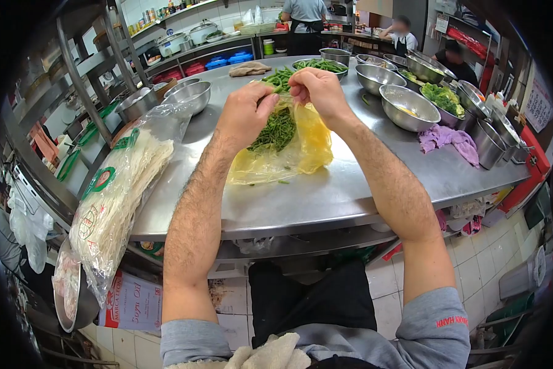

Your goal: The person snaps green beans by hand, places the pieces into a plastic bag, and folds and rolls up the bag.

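My left hand (pixel 247 114) is closed on what looks like a green bean, its thumb and fingers pinched together over the table. Close beside it, my right hand (pixel 321 93) has its fingertips pinched; whatever is between them is too small to make out. Below both hands lies a yellow plastic bag (pixel 315 138), spread on the steel table (pixel 356 184). A heap of small dark green trimmings (pixel 275 131) sits on it. Just beyond my hands is a pile of green beans (pixel 280 77), with more beans in a metal bowl (pixel 321 64) behind.
On the left lies a clear bag of white noodles (pixel 126 184), overhanging the edge, near a metal bowl (pixel 190 97). To the right stand several metal bowls, one nearly empty bowl (pixel 410 107) nearest, and a purple cloth (pixel 450 142). People (pixel 305 21) are at the back.
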Motion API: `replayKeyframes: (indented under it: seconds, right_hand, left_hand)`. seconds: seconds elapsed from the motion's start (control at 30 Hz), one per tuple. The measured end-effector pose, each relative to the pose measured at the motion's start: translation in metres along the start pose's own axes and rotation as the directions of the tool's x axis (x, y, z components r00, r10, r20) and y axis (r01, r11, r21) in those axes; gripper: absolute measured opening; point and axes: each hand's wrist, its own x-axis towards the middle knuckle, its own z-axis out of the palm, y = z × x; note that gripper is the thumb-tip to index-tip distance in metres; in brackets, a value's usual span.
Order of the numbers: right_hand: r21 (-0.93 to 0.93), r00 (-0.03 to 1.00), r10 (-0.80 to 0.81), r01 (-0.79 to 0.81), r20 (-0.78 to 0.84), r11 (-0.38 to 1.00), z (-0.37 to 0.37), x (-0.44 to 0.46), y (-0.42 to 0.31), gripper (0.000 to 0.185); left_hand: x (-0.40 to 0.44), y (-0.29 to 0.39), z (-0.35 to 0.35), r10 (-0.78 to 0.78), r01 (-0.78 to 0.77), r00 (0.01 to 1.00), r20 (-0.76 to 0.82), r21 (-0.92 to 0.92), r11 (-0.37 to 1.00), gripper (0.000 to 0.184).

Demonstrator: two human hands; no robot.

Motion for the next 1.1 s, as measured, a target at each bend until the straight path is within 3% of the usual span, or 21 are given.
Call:
replayKeyframes:
  seconds: [0.1,0.13,0.2,0.23,0.37,0.43,0.63,0.73,0.77,0.83,0.87,0.9,0.93,1.0,1.03,1.1]
  right_hand:
    - [-0.378,0.949,-0.263,0.312,0.176,0.872,0.001,-0.009,-0.006,0.021]
    - [-0.375,0.948,-0.264,0.314,0.180,0.872,0.001,-0.007,-0.003,0.021]
    - [-0.606,0.769,-0.468,0.635,0.435,0.479,-0.001,-0.009,0.000,0.020]
    - [-0.639,0.785,-0.402,0.618,0.471,0.458,-0.002,-0.011,-0.001,0.020]
    - [-0.650,0.759,-0.452,0.643,0.468,0.406,0.001,-0.014,-0.004,0.017]
    - [-0.720,0.775,-0.370,0.622,0.511,0.307,0.001,-0.016,-0.005,0.016]
    - [-0.775,0.799,-0.284,0.592,0.530,0.219,0.005,-0.021,-0.013,0.017]
    - [-0.798,0.783,-0.356,0.585,0.510,0.142,0.008,-0.020,-0.008,0.017]
    - [-0.799,0.784,-0.355,0.583,0.509,0.144,0.010,-0.019,-0.005,0.017]
    - [-0.725,0.825,-0.457,0.533,0.331,0.437,0.010,-0.012,0.000,0.018]
    - [-0.726,0.825,-0.457,0.534,0.333,0.434,0.009,-0.009,0.002,0.018]
    - [-0.623,0.903,-0.400,0.407,0.160,0.669,0.007,-0.005,0.004,0.018]
    - [-0.455,0.957,-0.291,0.261,0.004,0.851,0.006,-0.002,0.007,0.019]
    - [-0.470,0.969,-0.248,0.208,-0.024,0.858,0.001,-0.002,0.005,0.020]
    - [-0.571,0.987,-0.148,0.156,0.061,0.806,0.000,-0.006,0.001,0.020]
    - [-0.709,0.983,0.055,0.086,0.174,0.700,0.004,-0.012,-0.004,0.023]
  left_hand:
    - [-0.001,-0.008,0.000,0.039,-0.042,0.998,0.056,0.066,0.997,0.017]
    - [-0.002,-0.009,-0.001,0.036,-0.040,0.998,0.053,0.069,0.997,0.017]
    - [-0.003,-0.009,0.000,0.007,-0.020,0.997,0.075,0.171,0.985,0.017]
    - [-0.003,-0.008,0.000,0.005,-0.018,0.997,0.077,0.168,0.986,0.017]
    - [-0.003,-0.004,-0.001,0.013,-0.041,0.990,0.139,0.207,0.977,0.017]
    - [-0.003,-0.003,0.002,0.015,-0.052,0.986,0.167,0.215,0.975,0.016]
    - [-0.003,-0.004,-0.002,-0.015,-0.031,0.985,0.170,0.266,0.963,0.016]
    - [-0.003,-0.005,0.001,-0.019,-0.038,0.983,0.182,0.301,0.953,0.015]
    - [-0.003,-0.007,0.002,-0.008,-0.036,0.987,0.163,0.269,0.962,0.016]
    - [-0.002,-0.005,0.003,0.003,-0.037,0.990,0.141,0.234,0.972,0.016]
    - [-0.001,-0.003,0.004,-0.080,0.058,0.984,0.160,0.140,0.988,0.017]
    - [0.000,-0.001,0.003,-0.161,0.155,0.969,0.187,0.048,0.987,0.018]
    - [0.001,0.001,0.002,-0.162,0.155,0.969,0.185,0.050,0.987,0.018]
    - [0.003,0.003,0.001,-0.294,0.307,0.951,0.091,-0.338,0.890,0.020]
    - [0.003,0.002,0.000,-0.293,0.307,0.952,0.091,-0.338,0.890,0.020]
    - [0.006,-0.004,-0.005,-0.360,0.269,0.932,-0.040,-0.589,0.762,0.022]
